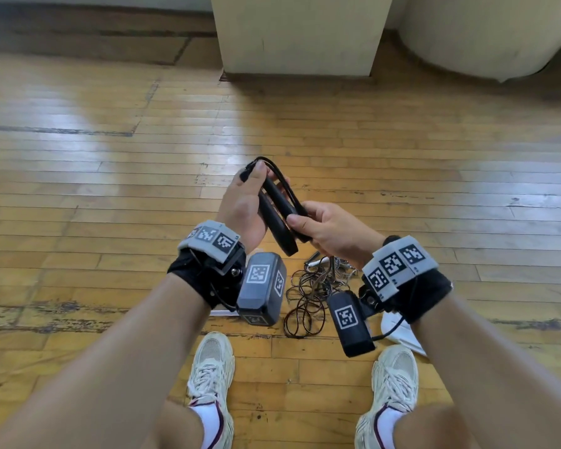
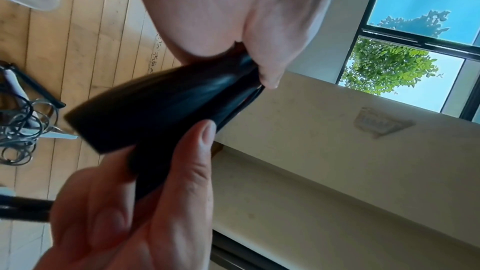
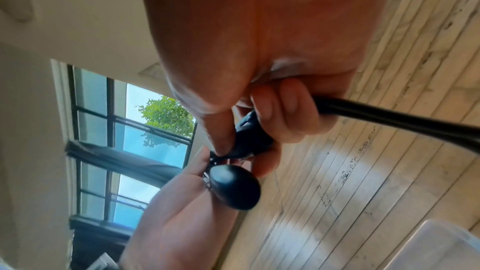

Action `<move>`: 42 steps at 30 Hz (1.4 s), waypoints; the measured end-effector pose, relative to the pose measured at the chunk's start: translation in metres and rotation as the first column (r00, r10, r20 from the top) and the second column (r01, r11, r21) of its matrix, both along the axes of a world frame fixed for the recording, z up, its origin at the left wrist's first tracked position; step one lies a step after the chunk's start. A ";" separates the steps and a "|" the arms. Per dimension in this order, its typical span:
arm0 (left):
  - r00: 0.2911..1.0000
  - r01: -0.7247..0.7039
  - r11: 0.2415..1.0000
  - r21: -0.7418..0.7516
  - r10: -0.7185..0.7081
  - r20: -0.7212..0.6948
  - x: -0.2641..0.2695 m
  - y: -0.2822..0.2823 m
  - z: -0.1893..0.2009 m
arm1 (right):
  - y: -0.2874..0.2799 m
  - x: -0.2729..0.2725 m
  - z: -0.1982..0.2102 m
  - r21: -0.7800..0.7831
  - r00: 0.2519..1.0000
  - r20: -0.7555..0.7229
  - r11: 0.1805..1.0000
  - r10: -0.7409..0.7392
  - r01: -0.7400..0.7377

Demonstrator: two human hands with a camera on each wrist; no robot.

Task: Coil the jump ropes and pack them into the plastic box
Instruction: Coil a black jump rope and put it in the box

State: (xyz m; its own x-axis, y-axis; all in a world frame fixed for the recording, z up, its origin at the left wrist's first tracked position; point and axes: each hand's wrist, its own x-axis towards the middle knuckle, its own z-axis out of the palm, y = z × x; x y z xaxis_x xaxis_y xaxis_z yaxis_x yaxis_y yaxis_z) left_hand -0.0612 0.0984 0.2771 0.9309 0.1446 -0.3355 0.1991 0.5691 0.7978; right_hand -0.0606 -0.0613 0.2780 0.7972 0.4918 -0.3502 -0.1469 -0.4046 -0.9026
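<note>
Jump-rope handles [image 1: 277, 218], held side by side above the floor with the left hand [image 1: 245, 209] curled round their tops and the right hand [image 1: 332, 230] pinching lower down, could be let slip, so that the looped cord [image 1: 284, 179] is sprung loose.

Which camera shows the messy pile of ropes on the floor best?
The head view: the pile of ropes lies whole on the floor between both wrists, below the hands. The left wrist view catches only part of it at its left edge. The right wrist view shows none.

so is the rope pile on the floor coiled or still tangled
Still tangled: the rope pile lies in loose, crossing loops on the wooden floor, not a neat coil.
</note>
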 end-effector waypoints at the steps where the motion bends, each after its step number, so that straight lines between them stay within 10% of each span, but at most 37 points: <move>1: 1.000 0.022 0.999 0.037 -0.022 0.003 -0.001 0.000 -0.001 | 0.001 -0.001 -0.001 -0.050 0.999 0.036 0.998 0.026 -0.024; 11: 0.966 0.196 0.866 0.461 -0.252 0.063 -0.004 0.008 0.000 | -0.002 0.008 -0.006 -0.096 0.967 0.157 0.971 -0.202 0.218; 21: 0.991 0.112 0.993 0.047 -0.115 0.070 -0.006 0.001 0.010 | 0.013 -0.005 0.003 0.220 0.968 -0.244 0.975 0.064 -0.009; 25: 0.983 0.153 0.984 0.092 -0.160 0.084 -0.009 -0.003 0.013 | 0.010 -0.003 0.003 0.182 0.960 -0.258 0.981 0.111 -0.065; 32: 0.953 0.288 0.920 0.264 -0.302 0.014 -0.003 0.007 0.018 | 0.003 -0.002 0.004 -0.144 0.994 0.104 0.990 0.020 -0.005; 39: 0.854 0.488 0.584 0.649 -0.472 -0.217 -0.002 0.021 0.018 | -0.008 -0.001 -0.009 -0.535 0.847 0.492 0.838 0.202 0.110; 42: 0.854 0.464 0.582 0.668 -0.493 -0.165 -0.008 0.020 0.015 | -0.007 0.000 -0.015 -0.619 0.819 0.503 0.777 0.277 0.117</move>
